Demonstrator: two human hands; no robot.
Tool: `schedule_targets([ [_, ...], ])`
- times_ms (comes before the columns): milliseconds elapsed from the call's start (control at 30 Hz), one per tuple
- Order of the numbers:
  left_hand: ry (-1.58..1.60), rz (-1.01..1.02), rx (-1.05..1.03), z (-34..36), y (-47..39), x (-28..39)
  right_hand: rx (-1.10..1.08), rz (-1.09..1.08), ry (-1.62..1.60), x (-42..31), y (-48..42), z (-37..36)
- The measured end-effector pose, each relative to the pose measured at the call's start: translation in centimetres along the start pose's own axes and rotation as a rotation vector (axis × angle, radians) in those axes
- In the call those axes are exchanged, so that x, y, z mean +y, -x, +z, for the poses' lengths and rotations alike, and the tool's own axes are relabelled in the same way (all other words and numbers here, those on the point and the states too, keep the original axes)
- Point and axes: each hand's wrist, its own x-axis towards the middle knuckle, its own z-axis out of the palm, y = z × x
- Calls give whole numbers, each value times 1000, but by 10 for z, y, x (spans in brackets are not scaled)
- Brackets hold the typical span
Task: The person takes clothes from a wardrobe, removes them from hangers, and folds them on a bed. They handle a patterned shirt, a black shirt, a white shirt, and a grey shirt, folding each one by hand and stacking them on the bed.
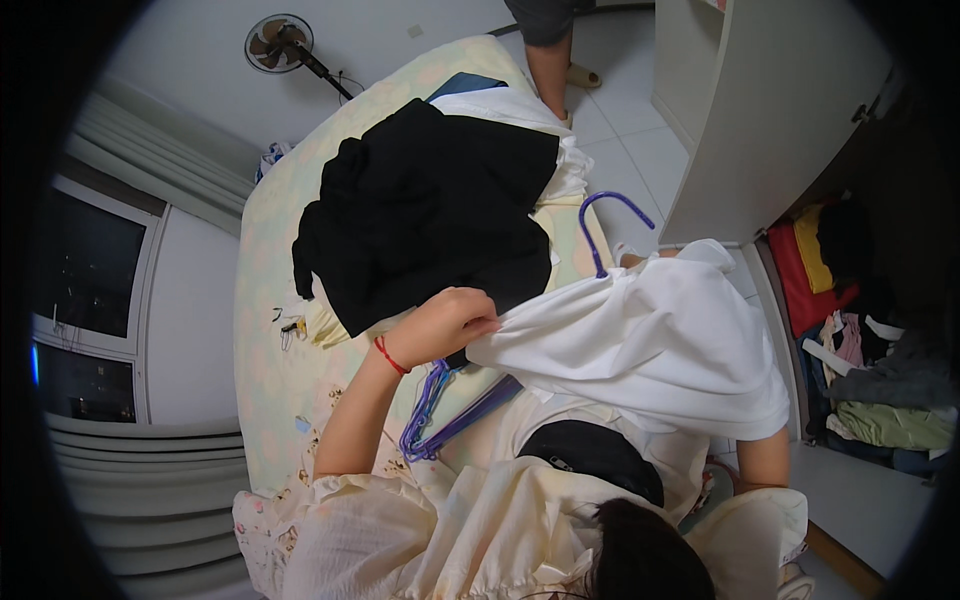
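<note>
A white garment (637, 337) hangs in front of me on a purple clothes hanger, whose hook (596, 217) sticks up from it. My left hand (457, 319), with a red string bracelet at the wrist, pinches the left edge of that garment. My right forearm goes up under the same garment, and the cloth hides my right hand. Several blue and purple hangers (431, 420) lie on the bed just below my left hand. Beyond them a black garment (442, 210) is spread over white and yellow clothes.
The bed (270, 247) carries the clothes. An open wardrobe door (757, 105) stands at the right, with folded clothes (892, 420) on the wardrobe's low shelf. Another person's leg (551, 75) shows at the bed's far end. A standing fan (279, 45) is beyond the bed.
</note>
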Motion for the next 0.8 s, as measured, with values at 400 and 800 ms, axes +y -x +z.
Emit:
schedule_targets([
  [400,409,-105,304,9,-1,-10,-20,111,-20,22,-3,-10],
  [800,155,-246,830,32,-18,-15,-49,111,147,20,7,-36],
])
